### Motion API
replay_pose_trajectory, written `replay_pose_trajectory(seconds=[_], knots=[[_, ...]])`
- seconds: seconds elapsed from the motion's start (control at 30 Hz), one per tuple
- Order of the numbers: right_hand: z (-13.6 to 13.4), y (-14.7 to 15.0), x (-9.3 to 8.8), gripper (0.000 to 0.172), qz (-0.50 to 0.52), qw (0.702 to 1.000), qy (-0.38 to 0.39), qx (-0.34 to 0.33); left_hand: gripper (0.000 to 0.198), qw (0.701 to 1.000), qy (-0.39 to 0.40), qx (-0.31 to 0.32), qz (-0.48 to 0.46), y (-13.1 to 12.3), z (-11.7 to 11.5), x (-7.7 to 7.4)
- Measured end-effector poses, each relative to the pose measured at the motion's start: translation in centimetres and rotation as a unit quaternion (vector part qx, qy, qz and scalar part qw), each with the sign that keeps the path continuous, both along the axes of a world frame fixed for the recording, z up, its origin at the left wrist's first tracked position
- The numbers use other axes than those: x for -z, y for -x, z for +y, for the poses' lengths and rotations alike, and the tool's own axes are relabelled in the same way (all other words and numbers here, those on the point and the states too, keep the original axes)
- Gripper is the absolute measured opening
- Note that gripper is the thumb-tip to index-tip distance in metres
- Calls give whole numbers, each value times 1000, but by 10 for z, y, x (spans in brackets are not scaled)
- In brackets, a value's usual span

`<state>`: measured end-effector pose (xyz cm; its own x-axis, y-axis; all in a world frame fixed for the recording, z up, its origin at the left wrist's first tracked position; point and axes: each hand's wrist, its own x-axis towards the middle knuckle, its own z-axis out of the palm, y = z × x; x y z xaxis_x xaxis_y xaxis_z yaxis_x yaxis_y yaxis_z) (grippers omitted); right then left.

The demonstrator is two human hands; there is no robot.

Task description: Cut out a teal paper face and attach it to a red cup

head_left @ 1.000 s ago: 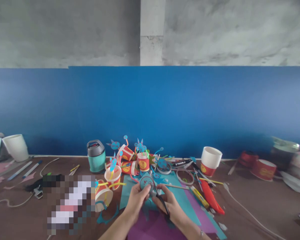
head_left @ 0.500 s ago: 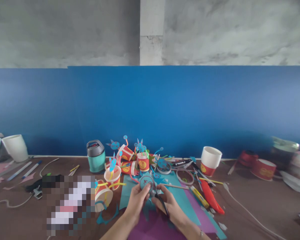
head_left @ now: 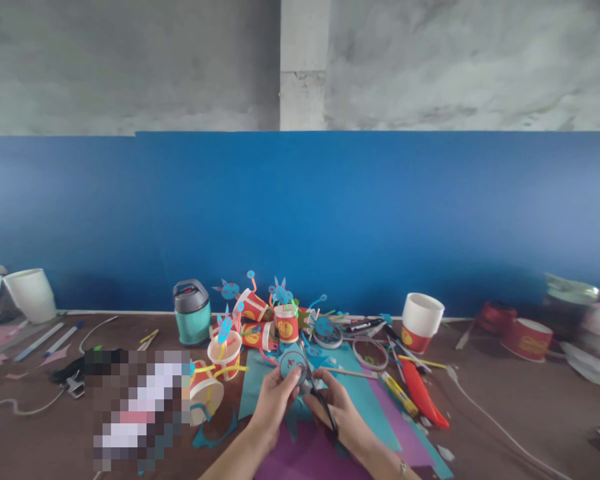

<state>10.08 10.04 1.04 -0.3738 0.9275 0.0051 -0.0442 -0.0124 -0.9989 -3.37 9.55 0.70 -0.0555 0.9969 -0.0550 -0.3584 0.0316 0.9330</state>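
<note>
My left hand [head_left: 274, 402] pinches a small teal paper disc [head_left: 292, 362] with red marks, holding it up over the table. My right hand [head_left: 341, 410] is closed round the black handles of a pair of scissors [head_left: 318, 392], whose blades reach up to the disc's right edge. Both hands hover over a teal paper sheet [head_left: 367, 400] that lies on a purple sheet [head_left: 305, 460].
Several decorated red paper cups [head_left: 286, 325] with teal cut-outs stand behind the hands, beside a teal flask [head_left: 193, 312]. A white-and-red cup [head_left: 420, 323], a yellow utility knife [head_left: 399, 393], a red tool [head_left: 423, 394] and a white cable [head_left: 495, 423] lie to the right. Pens [head_left: 50, 340] lie at the left.
The hands, disc and scissors have shifted very slightly upward; otherwise nothing visibly differs.
</note>
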Motion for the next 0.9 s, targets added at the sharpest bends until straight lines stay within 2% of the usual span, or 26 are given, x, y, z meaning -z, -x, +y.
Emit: replay_pose_trajectory(seconds=[0.17, 0.43, 0.67, 0.9], knots=[[2, -1, 3, 58, -3, 1000, -6, -5, 38, 1000, 15, -2, -8, 0, -1, -4], [0, 0, -2, 60, -6, 1000, -3, -6, 38, 999, 24, -7, -30, 0, -3, -6], [-1, 1, -4, 60, 13, 1000, 10, -7, 39, 999, 14, 26, -14, -1, -4, -9], [0, -1, -4, 63, 4, 1000, 6, -3, 41, 1000, 5, 24, -8, 1, -1, -3]])
